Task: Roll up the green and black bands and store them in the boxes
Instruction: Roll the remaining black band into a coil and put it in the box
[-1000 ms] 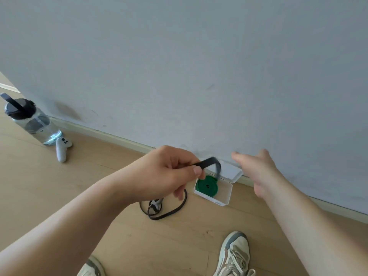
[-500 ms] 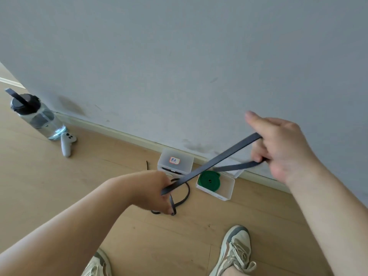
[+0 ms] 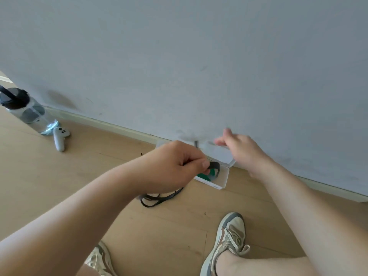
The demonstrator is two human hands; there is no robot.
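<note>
Floor [image 3: 59,186], pale wood boards, meeting a grey wall [image 3: 179,56] at a light skirting board [image 3: 111,126].

1. Left hand [image 3: 175,166]: raised above the floor, fingers curled, thumb and forefinger pinching one end of the black band [image 3: 214,166]. The band arcs over just past the thumb. The rest of it lies in loose loops on the floor under the wrist [image 3: 159,198].
2. Right hand [image 3: 243,150]: blurred, held near the wall at the floor's far edge, fingers stretched out towards the left and loosely spread, gripping nothing that can be made out. A short dark strip [image 3: 196,144] shows just beyond its fingertips; what it is cannot be told.
3. Open white box [image 3: 221,185]: on the floor close to the skirting board, its lid [image 3: 221,154] tipped back towards the wall.
4. Green band [image 3: 211,173]: rolled up, lying inside the open white box, partly hidden by the left hand's fingers.
5. Second box [image 3: 159,145]: only a white corner shows behind the left hand, against the skirting board.
6. Water bottle [image 3: 25,112]: clear, dark cap, standing at the floor's far left by the wall.
7. White controller [image 3: 59,137]: lying just beside the bottle.
8. Shoes, a pair: one at the near edge [image 3: 231,236], one to its left [image 3: 101,259].
</note>
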